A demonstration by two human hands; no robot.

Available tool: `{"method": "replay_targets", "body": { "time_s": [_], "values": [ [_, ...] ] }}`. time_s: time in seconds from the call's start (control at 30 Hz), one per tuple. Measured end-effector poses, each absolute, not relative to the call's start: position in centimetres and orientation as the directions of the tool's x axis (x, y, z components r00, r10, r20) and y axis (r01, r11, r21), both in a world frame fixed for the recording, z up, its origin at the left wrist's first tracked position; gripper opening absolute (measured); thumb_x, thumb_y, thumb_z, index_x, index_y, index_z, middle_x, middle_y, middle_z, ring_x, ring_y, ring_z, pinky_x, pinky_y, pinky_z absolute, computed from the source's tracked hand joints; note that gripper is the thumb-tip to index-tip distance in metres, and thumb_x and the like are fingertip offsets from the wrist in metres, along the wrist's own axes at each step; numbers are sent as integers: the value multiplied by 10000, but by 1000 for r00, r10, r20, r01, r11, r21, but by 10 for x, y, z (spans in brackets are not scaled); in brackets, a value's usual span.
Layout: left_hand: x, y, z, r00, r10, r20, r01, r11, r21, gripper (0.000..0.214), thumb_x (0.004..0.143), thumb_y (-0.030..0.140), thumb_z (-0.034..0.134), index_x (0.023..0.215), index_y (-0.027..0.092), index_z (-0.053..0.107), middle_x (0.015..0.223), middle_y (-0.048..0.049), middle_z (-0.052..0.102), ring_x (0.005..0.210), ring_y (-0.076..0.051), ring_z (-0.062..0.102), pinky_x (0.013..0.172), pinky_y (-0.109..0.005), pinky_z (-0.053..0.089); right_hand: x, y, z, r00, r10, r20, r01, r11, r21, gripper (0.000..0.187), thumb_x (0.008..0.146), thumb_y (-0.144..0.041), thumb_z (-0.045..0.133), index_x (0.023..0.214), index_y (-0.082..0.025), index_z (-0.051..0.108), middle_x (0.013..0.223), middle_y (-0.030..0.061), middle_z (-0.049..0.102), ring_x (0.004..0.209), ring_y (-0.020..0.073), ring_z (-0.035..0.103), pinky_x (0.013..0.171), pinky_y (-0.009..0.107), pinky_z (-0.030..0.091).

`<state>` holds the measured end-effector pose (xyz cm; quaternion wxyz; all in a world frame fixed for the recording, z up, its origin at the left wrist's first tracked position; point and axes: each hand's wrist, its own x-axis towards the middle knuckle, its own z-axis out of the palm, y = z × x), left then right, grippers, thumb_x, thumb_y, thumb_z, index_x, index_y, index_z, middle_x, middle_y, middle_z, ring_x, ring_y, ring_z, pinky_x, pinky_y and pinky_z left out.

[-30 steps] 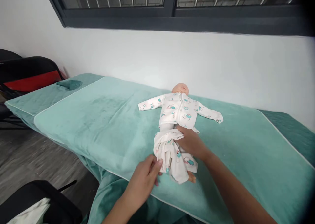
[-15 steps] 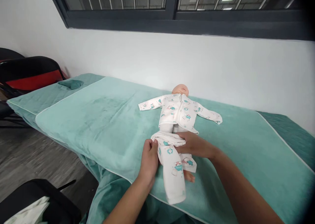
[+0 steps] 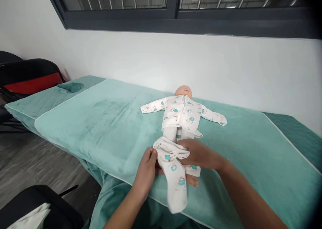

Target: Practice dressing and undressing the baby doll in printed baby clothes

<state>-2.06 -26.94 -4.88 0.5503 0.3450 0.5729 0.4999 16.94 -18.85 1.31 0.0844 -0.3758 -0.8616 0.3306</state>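
A baby doll (image 3: pixel 183 91) lies on its back, wearing a white printed long-sleeved top (image 3: pixel 181 113) with its sleeves spread. Bunched around its lower legs are matching white baby pants (image 3: pixel 173 168). One pant leg hangs towards me, and a bare doll foot (image 3: pixel 192 181) shows beyond the other cuff. My left hand (image 3: pixel 148 163) pinches the waistband's left edge between thumb and fingers. On the other side, my right hand (image 3: pixel 192 152) is closed on the waistband near the doll's legs, its fingertips hidden by cloth.
The doll lies on a green padded bed cover (image 3: pixel 100 121) against a white wall. A face hole (image 3: pixel 70 87) is at the bed's left end. Black chairs (image 3: pixel 32 74) stand at the left, and another black seat (image 3: pixel 42 202) with white cloth is at the lower left.
My left hand has moved slightly left and down, drawing the waistband's left edge outward. The front pant leg has shifted a little. My right hand has stayed by the doll's legs.
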Motion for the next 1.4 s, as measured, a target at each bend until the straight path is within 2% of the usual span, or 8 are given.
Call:
{"method": "replay_targets", "body": {
  "time_s": [0.17,0.33,0.47,0.6,0.83,1.1,1.23,1.4],
  "values": [
    [-6,-308,-44,-28,898,-439,-459,378,804,516,674,354,743,1143,217,576,1088,-87,685,853,-236,689,739,-374,558,166,-191,9,-695,718,-37,643,598,-479,171,782,-333,642,732,-194,555,784,-2,645,707,151,550,610,257,325],
    [0,-304,-36,4,914,-405,-505,351,788,490,641,217,747,1113,184,622,1000,-86,718,865,-206,674,751,-297,526,159,-193,8,-700,714,-25,647,619,-446,204,835,-372,594,722,-207,559,758,-15,662,682,139,559,587,258,277],
    [-4,-288,-37,-5,952,-305,-374,281,884,423,658,169,681,1078,180,636,896,-45,715,726,-154,618,587,-225,442,157,-193,5,-624,781,-12,711,561,-424,204,846,-353,570,712,-205,530,742,-15,665,659,131,552,569,261,237],
    [-22,-262,-41,-74,992,-105,-111,97,989,332,701,165,610,1032,183,627,937,-48,691,834,-191,615,652,-260,465,157,-191,-2,-533,846,-14,777,483,-403,179,852,-324,550,721,-204,521,720,-8,657,653,131,553,563,258,223],
    [-53,-186,-51,-218,968,123,377,-33,926,40,753,184,513,775,194,544,761,12,624,693,-141,550,644,-251,419,144,-182,-8,-390,919,54,873,388,-294,135,836,-229,516,708,-201,484,662,22,610,615,152,536,543,275,191],
    [-49,-184,-57,-357,925,129,343,2,939,101,826,305,541,850,208,523,783,12,616,697,-142,554,656,-254,414,130,-175,-11,-189,982,19,936,186,-300,127,884,-257,456,848,-216,571,757,55,647,715,208,600,552,275,221],
    [-53,-228,-56,-168,979,111,403,-35,914,305,926,455,427,759,207,486,738,11,551,711,-152,518,654,-264,395,131,-174,-10,-169,985,18,932,166,-321,129,871,-227,456,862,-217,585,771,58,653,721,206,600,553,275,227],
    [-54,-226,-52,36,980,196,583,-180,792,296,969,427,350,800,213,465,769,0,529,730,-165,499,690,-285,384,131,-177,-13,-166,984,57,912,176,-370,120,878,-265,460,807,-221,546,731,42,641,664,189,569,542,266,223]
  ]
}}
